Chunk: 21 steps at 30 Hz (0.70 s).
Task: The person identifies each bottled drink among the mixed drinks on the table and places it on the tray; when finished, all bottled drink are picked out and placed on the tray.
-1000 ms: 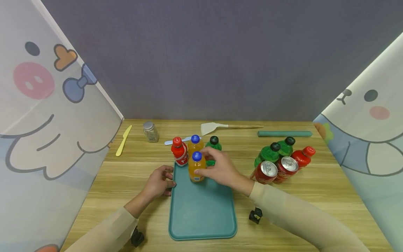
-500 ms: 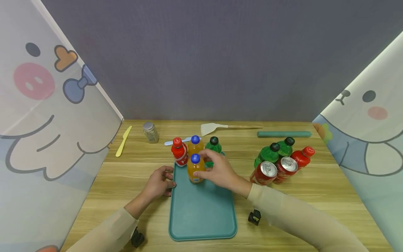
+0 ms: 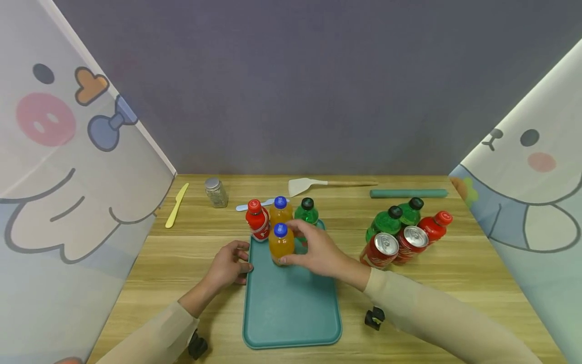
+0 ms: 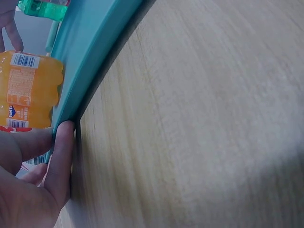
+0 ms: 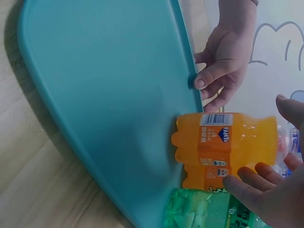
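My left hand (image 3: 227, 265) pinches the left rim of the teal tray (image 3: 293, 313), thumb on the edge. An orange Fanta bottle (image 3: 280, 245) with a blue cap stands upright on the tray. Around this bottle my right hand (image 3: 318, 253) is spread loosely; in the right wrist view its thumb stands off the orange bottle (image 5: 242, 137) and the fingertips (image 5: 232, 183) overlap it. Behind, along the tray's far end, are a red-capped bottle (image 3: 257, 225), a second orange bottle (image 3: 280, 210) and a green bottle (image 3: 306, 211), partly hidden by the right hand.
At the right stand two red cans (image 3: 381, 250), two green bottles (image 3: 386, 222) and a red bottle (image 3: 434, 227). Toward the wall lie a spatula (image 3: 300, 186), a teal rod (image 3: 408, 193), a blue knife (image 3: 243, 207), a yellow knife (image 3: 176, 206) and a glass jar (image 3: 216, 193).
The front orange bottle has shifted slightly toward me and left on the tray, and the right hand has loosened from it. The left hand has stayed at the rim.
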{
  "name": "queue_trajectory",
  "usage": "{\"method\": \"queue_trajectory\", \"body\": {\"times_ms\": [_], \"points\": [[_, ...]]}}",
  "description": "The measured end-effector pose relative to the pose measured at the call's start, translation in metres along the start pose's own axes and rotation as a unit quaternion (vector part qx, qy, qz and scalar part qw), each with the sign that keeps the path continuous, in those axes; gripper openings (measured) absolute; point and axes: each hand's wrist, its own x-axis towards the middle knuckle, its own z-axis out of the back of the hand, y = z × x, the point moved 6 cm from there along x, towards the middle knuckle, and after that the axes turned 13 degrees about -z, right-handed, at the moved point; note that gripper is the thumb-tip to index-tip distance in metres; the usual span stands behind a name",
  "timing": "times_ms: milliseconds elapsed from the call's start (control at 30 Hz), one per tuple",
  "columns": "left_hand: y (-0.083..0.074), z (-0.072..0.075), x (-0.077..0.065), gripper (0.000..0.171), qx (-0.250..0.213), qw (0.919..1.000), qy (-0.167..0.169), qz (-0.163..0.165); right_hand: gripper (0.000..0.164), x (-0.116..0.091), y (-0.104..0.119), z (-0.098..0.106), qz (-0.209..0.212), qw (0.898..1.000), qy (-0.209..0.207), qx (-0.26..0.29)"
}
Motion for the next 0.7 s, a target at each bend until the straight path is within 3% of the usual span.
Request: {"method": "queue_trajectory", "body": {"times_ms": [167,400,567,700], "points": [[0.000,0.002,0.000,0.054,0.005,0.9999,-0.010,0.001,0.077,-0.005,0.001,0.004,-0.009,1.000,0.026,-0.013],[0.000,0.002,0.001,0.054,0.004,0.9999,-0.010,0.001,0.071,-0.013,0.004,0.024,-0.007,0.999,0.033,0.002],[0.001,0.001,0.001,0.054,0.002,1.0000,-0.008,0.001,0.070,-0.027,0.007,0.052,-0.001,1.000,0.017,0.008],[0.001,0.001,0.001,0.054,0.003,1.0000,-0.007,0.002,0.068,-0.044,0.008,0.084,0.010,1.000,-0.026,0.004]]}}
